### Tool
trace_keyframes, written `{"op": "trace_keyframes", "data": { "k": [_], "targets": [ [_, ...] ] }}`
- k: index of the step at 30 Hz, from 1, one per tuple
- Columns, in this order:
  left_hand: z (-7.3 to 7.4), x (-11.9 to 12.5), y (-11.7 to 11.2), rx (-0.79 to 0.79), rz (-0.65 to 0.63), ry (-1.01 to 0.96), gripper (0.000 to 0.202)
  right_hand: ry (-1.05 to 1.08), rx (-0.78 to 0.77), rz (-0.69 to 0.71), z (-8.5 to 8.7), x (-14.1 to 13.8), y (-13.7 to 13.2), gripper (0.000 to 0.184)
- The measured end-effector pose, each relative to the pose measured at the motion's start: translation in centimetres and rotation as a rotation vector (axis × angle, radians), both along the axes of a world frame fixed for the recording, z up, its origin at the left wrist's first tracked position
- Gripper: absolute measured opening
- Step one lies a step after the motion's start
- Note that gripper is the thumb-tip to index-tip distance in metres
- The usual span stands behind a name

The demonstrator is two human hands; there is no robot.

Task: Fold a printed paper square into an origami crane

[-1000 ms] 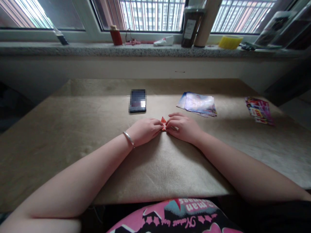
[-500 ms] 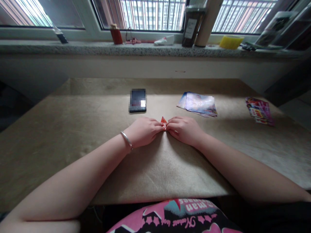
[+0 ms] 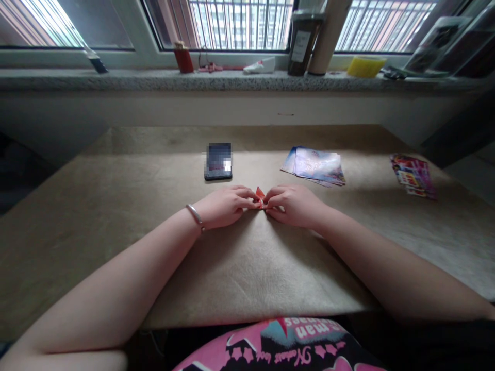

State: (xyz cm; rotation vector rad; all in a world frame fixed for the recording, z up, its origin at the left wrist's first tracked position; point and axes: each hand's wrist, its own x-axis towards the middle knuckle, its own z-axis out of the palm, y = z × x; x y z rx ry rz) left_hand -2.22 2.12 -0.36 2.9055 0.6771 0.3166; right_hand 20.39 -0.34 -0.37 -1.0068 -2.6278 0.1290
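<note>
A small folded red-and-white paper (image 3: 260,194) lies on the table in front of me, its pointed tip facing away. My left hand (image 3: 229,206) grips its left side between thumb and fingers; a silver bangle circles that wrist. From the other side, my right hand (image 3: 294,206) pinches the paper's right part. The fingertips of both hands nearly meet and cover much of the paper's lower part.
Beyond my left hand lies a phone-like dark device (image 3: 218,162), partly pixelated. Bluish printed sheets (image 3: 315,165) are stacked behind my right hand. Colourful cards (image 3: 413,175) rest at the far right. A granite windowsill (image 3: 232,81) holds a red lighter-like object (image 3: 183,57), a dark jar (image 3: 303,44) and a yellow block (image 3: 365,66).
The fingers of both hands have shifted slightly around the paper, and its tip looks a bit more raised and tilted. My left wrist has moved a little to the left.
</note>
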Motion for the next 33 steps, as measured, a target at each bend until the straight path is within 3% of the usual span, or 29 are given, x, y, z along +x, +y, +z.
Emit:
{"op": "trace_keyframes", "data": {
  "k": [5, 11, 23, 33],
  "targets": [
    [-0.5, -0.5, 0.5, -0.02, -0.005, -0.021, 0.041, 0.093, -0.032, 0.017, -0.8, 0.3, 0.4, 0.013],
    [-1.5, 0.5, -0.9, -0.025, 0.105, -0.056, 0.024, 0.065, 0.011, -0.012, -1.3, 0.1, 0.5, 0.013],
    [-1.4, 1.4, -1.6, 0.062, 0.169, -0.146, 0.024, 0.062, 0.094, 0.091, -1.3, 0.9, 1.1, 0.021],
    [-1.6, 1.4, -1.3, 0.032, 0.161, -0.181, 0.016, 0.117, 0.063, 0.033, -1.4, 0.9, 1.3, 0.017]
  ]
}}
